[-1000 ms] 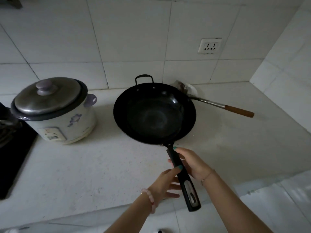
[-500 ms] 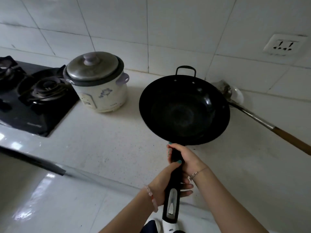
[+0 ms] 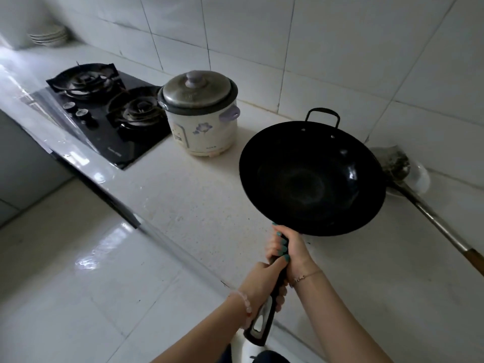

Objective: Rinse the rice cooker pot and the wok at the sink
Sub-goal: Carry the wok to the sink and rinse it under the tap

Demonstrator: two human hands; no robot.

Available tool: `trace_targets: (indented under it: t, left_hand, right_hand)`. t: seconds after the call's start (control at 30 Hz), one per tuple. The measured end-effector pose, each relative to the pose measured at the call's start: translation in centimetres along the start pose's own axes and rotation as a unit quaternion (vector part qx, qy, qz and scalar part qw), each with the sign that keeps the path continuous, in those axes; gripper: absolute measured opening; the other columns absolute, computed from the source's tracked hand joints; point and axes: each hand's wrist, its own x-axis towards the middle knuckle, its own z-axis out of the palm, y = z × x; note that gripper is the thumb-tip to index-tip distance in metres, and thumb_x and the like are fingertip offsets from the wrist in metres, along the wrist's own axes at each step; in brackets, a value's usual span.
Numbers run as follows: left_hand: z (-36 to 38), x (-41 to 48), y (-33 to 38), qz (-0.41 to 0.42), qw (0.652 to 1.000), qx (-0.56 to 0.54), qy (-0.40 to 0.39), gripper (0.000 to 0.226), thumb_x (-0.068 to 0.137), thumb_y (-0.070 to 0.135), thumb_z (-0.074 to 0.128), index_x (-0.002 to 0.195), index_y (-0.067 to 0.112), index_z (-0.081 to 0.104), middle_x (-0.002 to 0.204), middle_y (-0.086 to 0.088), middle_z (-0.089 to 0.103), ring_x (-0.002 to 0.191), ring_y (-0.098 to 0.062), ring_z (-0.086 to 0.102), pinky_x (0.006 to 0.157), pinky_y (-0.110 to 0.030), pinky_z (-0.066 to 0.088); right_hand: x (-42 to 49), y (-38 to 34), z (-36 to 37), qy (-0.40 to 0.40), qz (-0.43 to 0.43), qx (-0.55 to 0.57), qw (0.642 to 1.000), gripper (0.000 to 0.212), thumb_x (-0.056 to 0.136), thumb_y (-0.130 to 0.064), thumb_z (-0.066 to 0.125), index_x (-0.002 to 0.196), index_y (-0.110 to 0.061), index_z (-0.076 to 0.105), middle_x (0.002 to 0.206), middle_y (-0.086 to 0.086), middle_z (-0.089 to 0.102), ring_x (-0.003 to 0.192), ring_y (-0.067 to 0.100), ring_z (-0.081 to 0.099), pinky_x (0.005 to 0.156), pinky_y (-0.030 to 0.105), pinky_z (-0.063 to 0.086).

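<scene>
Left hand (image 3: 263, 280) has closed round the wok (image 3: 311, 179) handle below the gripping right hand (image 3: 292, 248); carrying to the sink looks next.

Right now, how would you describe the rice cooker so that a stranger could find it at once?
Start at the black stove set into the white counter. The rice cooker stands just beside it, between the stove and the black wok. Only it is a white drum with a purple flower print and a grey metal lid.
</scene>
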Motion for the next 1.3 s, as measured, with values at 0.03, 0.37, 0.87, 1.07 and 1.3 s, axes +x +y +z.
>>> trace_targets:
  t: [0.03, 0.37, 0.87, 1.07, 1.3]
  left_hand:
    - [0.3, -0.1, 0.0, 0.008, 1.0, 0.005, 0.008, 0.045, 0.093, 0.038, 0.048, 0.058, 0.01, 0.05, 0.046, -0.002, 0.049, 0.034, -0.013, 0.043, 0.037, -0.021, 0.038]
    - [-1.1, -1.4, 1.6, 0.04, 0.998, 0.036, 0.013, 0.043, 0.093, 0.042, 0.047, 0.064, 0.01, 0.047, 0.048, -0.002, 0.048, 0.035, -0.012, 0.043, 0.039, -0.021, 0.04]
    - [-10.3, -11.2, 3.4, 0.156, 0.987, 0.019, -0.029, 0.046, 0.093, 0.044, 0.047, 0.062, 0.011, 0.048, 0.043, 0.0, 0.049, 0.034, -0.012, 0.043, 0.039, -0.02, 0.04]
    - [-18.3, -16.3, 0.7, 0.167, 0.986, 0.009, -0.004, 0.049, 0.095, 0.045, 0.041, 0.062, 0.01, 0.048, 0.04, 0.001, 0.05, 0.031, -0.012, 0.043, 0.036, -0.02, 0.038]
    - [-29.3, -22.3, -3.2, 0.197, 0.978, -0.018, 0.061, 0.047, 0.097, 0.043, 0.04, 0.066, 0.009, 0.048, 0.044, -0.002, 0.05, 0.032, -0.013, 0.044, 0.036, -0.021, 0.04]
  right_hand:
    - [-0.1, -0.1, 0.0, 0.006, -0.004, -0.005, 1.0, 0.057, 0.092, -0.02, 0.048, 0.039, -0.019, 0.026, 0.034, -0.007, 0.019, 0.024, 0.007, 0.02, 0.025, 0.017, 0.02]
    - [-1.3, 0.5, 2.9, 0.03, -0.077, -0.066, 0.994, 0.059, 0.093, -0.017, 0.045, 0.037, -0.02, 0.026, 0.033, -0.007, 0.02, 0.025, 0.007, 0.019, 0.026, 0.016, 0.022]
    - [-6.5, 8.2, 14.3, -0.031, -0.163, -0.093, 0.982, 0.043, 0.093, -0.015, 0.041, 0.055, -0.019, 0.023, 0.037, -0.007, 0.023, 0.026, 0.006, 0.022, 0.028, 0.013, 0.022]
    - [-6.3, 17.0, 19.2, -0.053, -0.179, -0.138, 0.973, 0.044, 0.093, -0.014, 0.042, 0.053, -0.019, 0.024, 0.038, -0.007, 0.024, 0.027, 0.006, 0.022, 0.028, 0.015, 0.024]
    - [-4.0, 28.8, 25.6, -0.103, -0.139, -0.186, 0.967, 0.043, 0.092, -0.014, 0.044, 0.054, -0.018, 0.026, 0.04, -0.007, 0.024, 0.029, 0.006, 0.023, 0.03, 0.016, 0.024]
